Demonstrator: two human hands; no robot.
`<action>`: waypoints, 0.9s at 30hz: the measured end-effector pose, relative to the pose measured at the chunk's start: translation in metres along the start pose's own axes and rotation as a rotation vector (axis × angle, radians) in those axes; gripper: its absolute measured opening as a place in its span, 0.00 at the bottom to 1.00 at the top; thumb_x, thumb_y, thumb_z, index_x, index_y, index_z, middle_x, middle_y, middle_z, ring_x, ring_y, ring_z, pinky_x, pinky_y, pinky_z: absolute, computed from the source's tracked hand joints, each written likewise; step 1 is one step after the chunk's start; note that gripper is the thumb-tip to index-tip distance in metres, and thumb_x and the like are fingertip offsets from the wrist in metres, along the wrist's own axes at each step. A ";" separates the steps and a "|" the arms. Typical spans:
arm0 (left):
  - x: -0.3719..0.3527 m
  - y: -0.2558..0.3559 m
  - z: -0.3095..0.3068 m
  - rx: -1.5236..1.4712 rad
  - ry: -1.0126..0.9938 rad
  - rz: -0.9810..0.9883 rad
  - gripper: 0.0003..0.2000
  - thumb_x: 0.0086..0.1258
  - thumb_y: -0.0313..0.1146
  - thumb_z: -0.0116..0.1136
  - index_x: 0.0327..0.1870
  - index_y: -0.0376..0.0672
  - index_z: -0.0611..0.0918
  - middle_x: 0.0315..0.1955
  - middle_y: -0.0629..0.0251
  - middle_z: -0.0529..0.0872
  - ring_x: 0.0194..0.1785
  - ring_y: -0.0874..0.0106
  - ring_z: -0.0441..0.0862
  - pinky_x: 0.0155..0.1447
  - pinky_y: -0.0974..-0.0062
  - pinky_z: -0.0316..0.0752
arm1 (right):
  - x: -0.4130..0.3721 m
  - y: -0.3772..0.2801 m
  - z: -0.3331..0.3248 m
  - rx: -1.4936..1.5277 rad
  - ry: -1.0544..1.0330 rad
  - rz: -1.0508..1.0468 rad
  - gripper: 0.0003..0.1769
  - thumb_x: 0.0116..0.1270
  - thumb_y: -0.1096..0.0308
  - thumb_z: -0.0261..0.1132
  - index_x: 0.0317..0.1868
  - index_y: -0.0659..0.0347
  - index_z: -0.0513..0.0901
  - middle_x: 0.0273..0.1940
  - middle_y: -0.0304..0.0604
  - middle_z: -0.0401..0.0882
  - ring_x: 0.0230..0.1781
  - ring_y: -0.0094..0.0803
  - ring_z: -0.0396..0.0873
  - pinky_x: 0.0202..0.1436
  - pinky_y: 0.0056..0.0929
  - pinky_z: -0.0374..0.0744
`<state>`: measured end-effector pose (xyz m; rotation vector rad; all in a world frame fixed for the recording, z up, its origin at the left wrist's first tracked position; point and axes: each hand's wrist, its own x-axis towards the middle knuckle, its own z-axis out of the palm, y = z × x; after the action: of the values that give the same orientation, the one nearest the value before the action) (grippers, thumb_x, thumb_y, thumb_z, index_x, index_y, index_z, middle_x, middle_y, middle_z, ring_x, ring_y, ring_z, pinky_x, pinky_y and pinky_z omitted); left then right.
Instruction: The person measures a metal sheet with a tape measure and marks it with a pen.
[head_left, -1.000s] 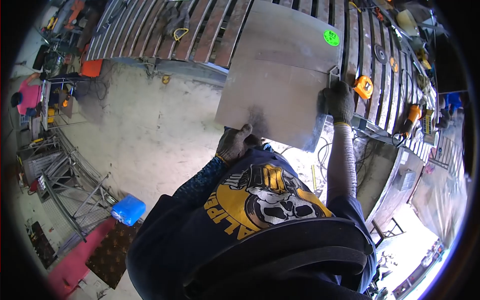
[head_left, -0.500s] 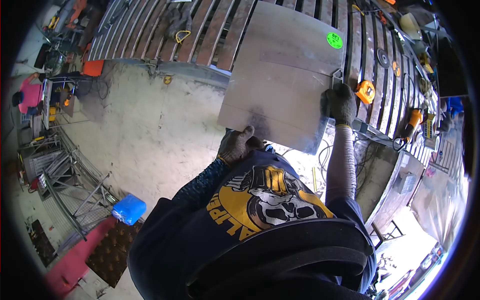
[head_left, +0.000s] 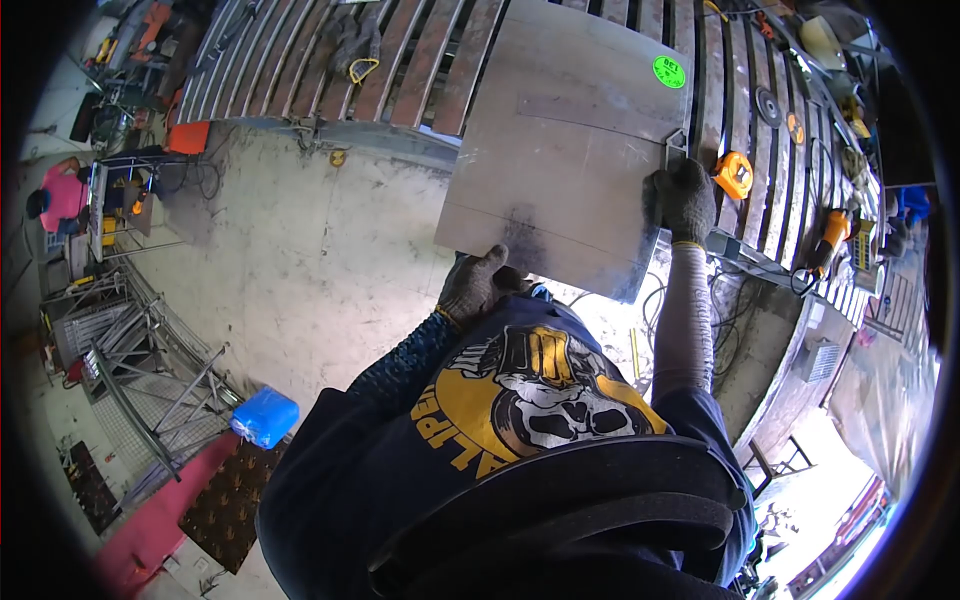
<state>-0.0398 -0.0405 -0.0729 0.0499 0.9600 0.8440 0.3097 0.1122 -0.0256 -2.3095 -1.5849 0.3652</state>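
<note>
A flat grey metal sheet (head_left: 560, 150) with a round green sticker (head_left: 668, 71) lies partly on a slatted metal bench and juts over its near edge. My left hand (head_left: 480, 285), in a grey glove, grips the sheet's near edge with the thumb on top. At the sheet's right edge my right hand (head_left: 686, 203), also gloved, is closed around the edge beside a small metal bracket (head_left: 677, 146). The fingers of both hands are partly hidden. An orange tape measure (head_left: 734, 175) rests just right of my right hand.
The slatted bench (head_left: 400, 60) spans the top. On its right lie a grinding disc (head_left: 768, 107) and an orange power tool (head_left: 832, 238). Metal frames (head_left: 140, 390) and a blue container (head_left: 265, 417) stand lower left. A person in pink (head_left: 65, 195) is far left.
The view has shifted slightly. Both hands keep their places on the sheet, and the sheet shows no clear movement on the bench.
</note>
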 end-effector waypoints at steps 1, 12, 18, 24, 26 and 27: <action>0.001 -0.002 0.000 -0.018 -0.034 0.040 0.20 0.85 0.42 0.52 0.59 0.30 0.77 0.44 0.47 0.89 0.47 0.54 0.89 0.57 0.53 0.86 | -0.001 -0.003 -0.002 0.000 0.003 0.000 0.21 0.54 0.51 0.71 0.41 0.59 0.84 0.41 0.54 0.85 0.48 0.54 0.83 0.51 0.50 0.80; -0.007 0.012 0.013 -0.075 -0.102 -0.027 0.15 0.84 0.41 0.54 0.60 0.41 0.80 0.47 0.59 0.89 0.48 0.64 0.89 0.49 0.61 0.88 | -0.009 -0.006 -0.011 0.012 0.003 0.049 0.22 0.55 0.51 0.71 0.45 0.57 0.86 0.51 0.55 0.84 0.56 0.54 0.81 0.60 0.52 0.79; 0.012 0.001 -0.022 0.011 -0.154 0.003 0.15 0.85 0.41 0.51 0.60 0.39 0.79 0.47 0.59 0.88 0.48 0.65 0.87 0.52 0.59 0.88 | -0.005 0.014 0.001 0.244 0.049 -0.038 0.20 0.52 0.54 0.72 0.42 0.55 0.88 0.37 0.50 0.88 0.42 0.51 0.87 0.48 0.48 0.82; -0.010 0.013 -0.011 0.100 -0.034 0.013 0.16 0.83 0.43 0.55 0.56 0.39 0.81 0.43 0.57 0.89 0.44 0.65 0.88 0.49 0.61 0.88 | 0.006 0.019 0.011 -0.057 0.193 -0.220 0.20 0.52 0.49 0.72 0.33 0.59 0.89 0.30 0.54 0.87 0.36 0.53 0.87 0.43 0.49 0.83; -0.012 0.013 -0.011 0.067 -0.002 0.017 0.14 0.83 0.42 0.55 0.54 0.39 0.81 0.41 0.57 0.88 0.43 0.65 0.88 0.48 0.61 0.87 | 0.008 0.017 0.007 -0.074 0.184 -0.285 0.21 0.52 0.49 0.72 0.29 0.61 0.88 0.28 0.57 0.86 0.35 0.56 0.86 0.43 0.53 0.82; -0.007 0.009 -0.018 -0.004 0.036 0.057 0.13 0.83 0.40 0.54 0.53 0.39 0.82 0.40 0.58 0.88 0.42 0.66 0.87 0.48 0.62 0.87 | 0.007 0.013 0.002 -0.060 0.125 -0.259 0.22 0.52 0.49 0.72 0.28 0.63 0.88 0.29 0.58 0.85 0.36 0.57 0.86 0.44 0.53 0.82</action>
<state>-0.0606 -0.0450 -0.0755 0.0592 0.9946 0.9012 0.3221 0.1146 -0.0329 -2.0874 -1.8236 0.1105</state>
